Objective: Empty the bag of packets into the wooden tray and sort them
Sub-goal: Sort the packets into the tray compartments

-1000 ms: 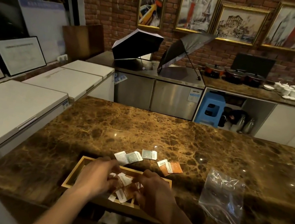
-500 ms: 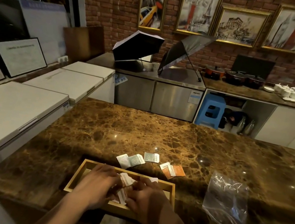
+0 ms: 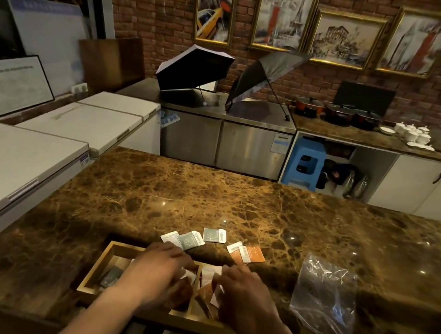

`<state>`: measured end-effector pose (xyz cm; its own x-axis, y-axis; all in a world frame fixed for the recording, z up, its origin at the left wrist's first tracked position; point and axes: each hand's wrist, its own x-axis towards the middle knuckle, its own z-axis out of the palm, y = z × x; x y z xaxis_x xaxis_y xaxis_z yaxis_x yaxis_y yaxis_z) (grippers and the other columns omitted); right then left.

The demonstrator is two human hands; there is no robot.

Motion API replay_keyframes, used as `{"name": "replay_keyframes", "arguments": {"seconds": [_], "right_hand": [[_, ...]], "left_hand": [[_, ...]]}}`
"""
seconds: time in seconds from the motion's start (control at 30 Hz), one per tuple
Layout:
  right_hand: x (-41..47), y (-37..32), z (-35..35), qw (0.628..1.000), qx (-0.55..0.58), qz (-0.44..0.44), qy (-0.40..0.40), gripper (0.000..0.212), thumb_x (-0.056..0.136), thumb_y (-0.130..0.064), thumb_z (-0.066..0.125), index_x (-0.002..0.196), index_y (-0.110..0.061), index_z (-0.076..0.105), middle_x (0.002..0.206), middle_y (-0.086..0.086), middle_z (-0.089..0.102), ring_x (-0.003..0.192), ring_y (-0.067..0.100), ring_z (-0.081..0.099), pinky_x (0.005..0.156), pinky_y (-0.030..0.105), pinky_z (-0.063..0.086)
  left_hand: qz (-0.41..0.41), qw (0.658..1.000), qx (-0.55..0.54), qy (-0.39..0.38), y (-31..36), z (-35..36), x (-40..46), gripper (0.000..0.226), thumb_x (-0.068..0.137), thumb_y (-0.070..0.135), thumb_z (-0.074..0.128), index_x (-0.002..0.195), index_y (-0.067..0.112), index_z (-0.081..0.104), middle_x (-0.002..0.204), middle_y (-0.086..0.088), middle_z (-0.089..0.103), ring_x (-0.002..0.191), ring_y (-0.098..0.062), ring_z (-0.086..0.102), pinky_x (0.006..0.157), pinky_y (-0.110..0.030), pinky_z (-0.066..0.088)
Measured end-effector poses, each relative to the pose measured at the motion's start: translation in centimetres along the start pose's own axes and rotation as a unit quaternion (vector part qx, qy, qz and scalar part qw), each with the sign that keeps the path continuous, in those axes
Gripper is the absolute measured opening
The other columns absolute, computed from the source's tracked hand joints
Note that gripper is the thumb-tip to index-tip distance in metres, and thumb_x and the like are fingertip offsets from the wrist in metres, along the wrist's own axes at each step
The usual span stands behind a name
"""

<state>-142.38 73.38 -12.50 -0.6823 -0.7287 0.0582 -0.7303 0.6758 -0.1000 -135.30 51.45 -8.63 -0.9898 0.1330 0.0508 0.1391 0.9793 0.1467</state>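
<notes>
Sorting under way at a marble counter (image 3: pixel 207 200): both hands down in the wooden tray (image 3: pixel 94 271), left hand (image 3: pixel 162 271) over the divider, right hand (image 3: pixel 244 291) over the right compartment, fingers bent among orange and white packets (image 3: pixel 206 289), though what each one grips I cannot tell. One grey packet (image 3: pixel 111 277) lies apart in the left compartment, likely a colour already separated. Beyond the tray's far rim, grey-green packets (image 3: pixel 191 239) and an orange pair (image 3: pixel 249 254) sit in two groups, seemingly laid out by kind; the clear bag (image 3: pixel 325 300), apparently emptied, lies flat right of the hands.
</notes>
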Motion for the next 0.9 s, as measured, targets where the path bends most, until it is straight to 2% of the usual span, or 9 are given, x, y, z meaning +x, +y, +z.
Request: {"name": "replay_keyframes", "arguments": {"seconds": [0.1, 0.17, 0.23, 0.33, 0.4, 0.57, 0.7, 0.8, 0.9], "right_hand": [[-0.2, 0.4, 0.5, 0.999, -0.046, 0.0, -0.019, 0.047, 0.075, -0.048, 0.078, 0.119, -0.035, 0.07, 0.14, 0.004, 0.063, 0.13, 0.03, 0.058, 0.086, 0.043, 0.057], [-0.3, 0.6, 0.6, 0.998, -0.021, -0.013, -0.051, 0.058, 0.087, -0.045, 0.067, 0.141, -0.03, 0.054, 0.16, 0.007, 0.04, 0.149, 0.033, 0.032, 0.107, 0.051, 0.041], [-0.5, 0.7, 1.0, 0.998, 0.006, -0.011, -0.057, 0.063, 0.092, -0.045, 0.06, 0.15, -0.026, 0.042, 0.165, 0.005, 0.03, 0.153, 0.032, 0.02, 0.116, 0.049, 0.028], [-0.5, 0.7, 1.1, 0.999, 0.006, -0.013, -0.039, 0.058, 0.091, -0.048, 0.053, 0.144, -0.027, 0.048, 0.155, 0.004, 0.045, 0.145, 0.033, 0.038, 0.11, 0.047, 0.036], [-0.5, 0.5, 0.8, 0.999, 0.038, 0.012, 0.004, 0.045, 0.093, -0.039, 0.054, 0.135, -0.026, 0.054, 0.138, 0.001, 0.058, 0.126, 0.027, 0.053, 0.099, 0.039, 0.044], [-0.6, -0.2, -0.4, 0.991, 0.081, 0.08, 0.069, 0.032, 0.093, -0.027, 0.062, 0.125, -0.027, 0.057, 0.123, -0.003, 0.058, 0.109, 0.017, 0.052, 0.09, 0.03, 0.044], [-1.3, 0.2, -1.7, 0.995, 0.059, 0.07, 0.038, 0.029, 0.095, -0.028, 0.061, 0.124, -0.024, 0.06, 0.124, 0.0, 0.058, 0.114, 0.02, 0.051, 0.089, 0.03, 0.038], [-1.6, 0.7, -1.9, 1.0, 0.001, 0.013, -0.009, 0.029, 0.095, -0.037, 0.058, 0.115, -0.019, 0.068, 0.119, 0.004, 0.065, 0.107, 0.024, 0.054, 0.082, 0.032, 0.032], [-1.9, 1.2, -1.6, 0.999, -0.014, -0.019, -0.048, 0.034, 0.094, -0.043, 0.055, 0.11, -0.018, 0.073, 0.119, 0.003, 0.066, 0.107, 0.025, 0.052, 0.086, 0.035, 0.032]], "left_hand": [[0.024, 0.999, 0.011, -0.026, 1.6, 0.9, 1.3, 0.047, 0.098, 0.042, 0.051, 0.144, 0.034, 0.049, 0.151, 0.008, 0.049, 0.142, -0.016, 0.036, 0.117, -0.033, 0.026], [0.028, 0.999, 0.016, -0.028, 2.5, 1.8, 2.0, 0.051, 0.099, 0.043, 0.047, 0.149, 0.033, 0.042, 0.157, 0.008, 0.042, 0.147, -0.016, 0.029, 0.119, -0.034, 0.023], [0.021, 0.999, 0.002, -0.04, 3.2, 2.5, 2.3, 0.053, 0.101, 0.044, 0.043, 0.152, 0.033, 0.037, 0.162, 0.009, 0.035, 0.151, -0.015, 0.023, 0.121, -0.035, 0.019], [0.022, 0.999, -0.013, -0.048, 3.7, 3.0, 3.0, 0.052, 0.101, 0.041, 0.043, 0.151, 0.03, 0.038, 0.157, 0.006, 0.042, 0.146, -0.016, 0.032, 0.117, -0.034, 0.026], [0.005, 0.999, -0.035, -0.034, 3.7, 3.2, 3.3, 0.051, 0.098, 0.039, 0.047, 0.148, 0.032, 0.04, 0.149, 0.006, 0.048, 0.138, -0.018, 0.041, 0.111, -0.034, 0.032], [-0.013, 0.999, -0.043, 0.024, 4.6, 3.6, 4.3, 0.034, 0.095, 0.034, 0.052, 0.129, 0.028, 0.055, 0.127, 0.003, 0.061, 0.121, -0.023, 0.053, 0.094, -0.035, 0.039], [-0.033, 0.996, -0.058, 0.061, 5.6, 3.5, 4.4, 0.02, 0.096, 0.033, 0.054, 0.111, 0.023, 0.063, 0.113, -0.001, 0.069, 0.109, -0.024, 0.058, 0.081, -0.035, 0.036], [-0.037, 0.994, -0.08, 0.072, 5.3, 3.0, 4.8, 0.014, 0.094, 0.032, 0.055, 0.103, 0.027, 0.064, 0.109, 0.004, 0.067, 0.106, -0.019, 0.055, 0.084, -0.034, 0.038], [-0.008, 0.991, -0.068, 0.119, 5.0, 2.2, 5.5, 0.005, 0.09, 0.033, 0.059, 0.089, 0.03, 0.063, 0.096, 0.008, 0.066, 0.095, -0.017, 0.057, 0.082, -0.034, 0.042]]}}
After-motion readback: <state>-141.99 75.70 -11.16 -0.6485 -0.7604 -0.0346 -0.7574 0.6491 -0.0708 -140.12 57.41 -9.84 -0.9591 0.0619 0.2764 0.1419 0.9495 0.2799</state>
